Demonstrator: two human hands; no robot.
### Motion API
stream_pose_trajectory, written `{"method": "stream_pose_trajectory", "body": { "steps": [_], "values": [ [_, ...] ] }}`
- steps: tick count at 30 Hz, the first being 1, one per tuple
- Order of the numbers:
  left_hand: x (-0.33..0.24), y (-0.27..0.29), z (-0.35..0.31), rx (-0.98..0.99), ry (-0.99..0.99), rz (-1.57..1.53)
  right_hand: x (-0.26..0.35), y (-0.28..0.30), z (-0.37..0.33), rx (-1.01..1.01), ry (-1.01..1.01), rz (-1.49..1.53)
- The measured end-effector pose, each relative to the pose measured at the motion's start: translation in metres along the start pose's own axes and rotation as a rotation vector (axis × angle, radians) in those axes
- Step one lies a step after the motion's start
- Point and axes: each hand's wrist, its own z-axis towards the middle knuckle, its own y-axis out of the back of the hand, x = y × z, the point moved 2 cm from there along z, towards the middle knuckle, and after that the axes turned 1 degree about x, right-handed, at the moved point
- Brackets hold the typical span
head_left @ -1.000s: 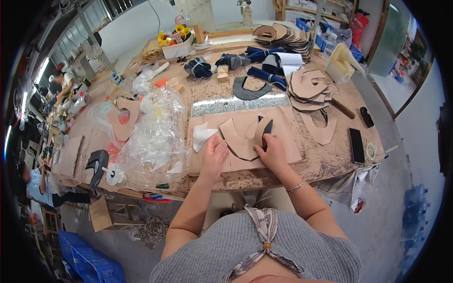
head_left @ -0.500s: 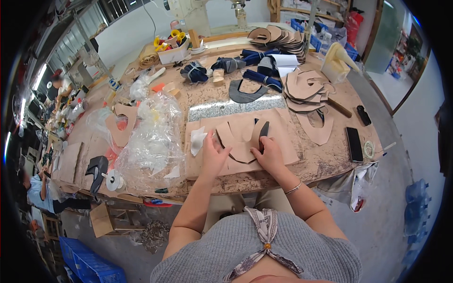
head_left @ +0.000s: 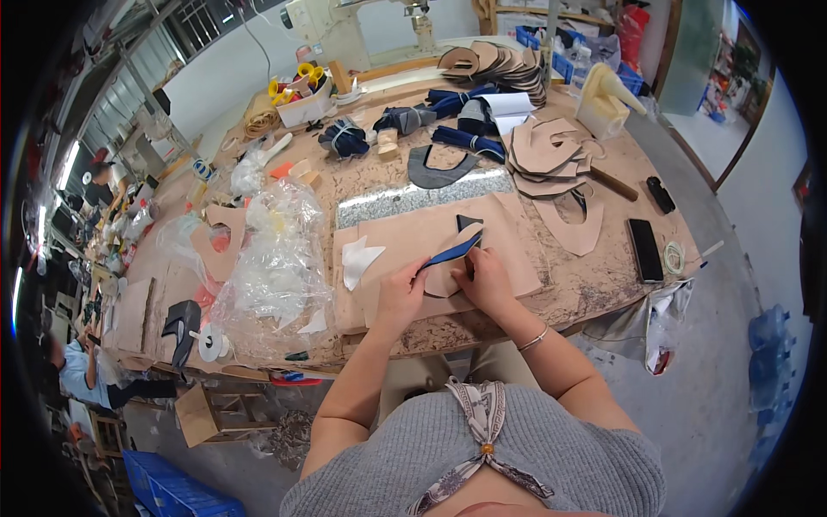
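Note:
A U-shaped tan cut piece (head_left: pixel 451 254) with a dark blue underside is lifted and folded over between my hands. My left hand (head_left: pixel 401 295) pinches one arm of it, so that the blue side shows. On its other side my right hand (head_left: pixel 488 281) is closed on the piece near its edge; the fingertips are partly hidden. Beneath lies a large tan sheet (head_left: pixel 370 297) on the bench, with a white scrap (head_left: pixel 359 261) to the left of my left hand. A shiny speckled slab (head_left: pixel 413 200) shows just beyond the sheet.
Stacked tan pieces (head_left: pixel 544 155) and a wooden-handled tool (head_left: pixel 613 183) lie to the right, near a black phone (head_left: pixel 645 250). Clear plastic bags (head_left: pixel 280 250) cover the left side. Navy bundles (head_left: pixel 468 143) and a grey U-shaped piece (head_left: pixel 438 168) sit farther back.
The cut piece, lying flat before, is now raised and folded, showing its blue side. My left hand has moved right and closed on it. The view has shifted slightly.

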Motion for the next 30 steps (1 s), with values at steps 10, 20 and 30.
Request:
{"method": "stream_pose_trajectory", "body": {
  "steps": [10,20,30],
  "values": [
    [0.008,-0.002,0.0,0.006,0.003,0.008,0.001,0.002,0.0,-0.004,0.0,0.011],
    [0.001,-0.002,-0.022,-0.201,-0.266,0.425,0.003,0.002,0.0,-0.011,0.027,0.017],
    [0.041,0.032,0.044,-0.117,-0.063,0.284,0.0,-0.001,-0.001,-0.022,0.022,0.009]
  ]
}}
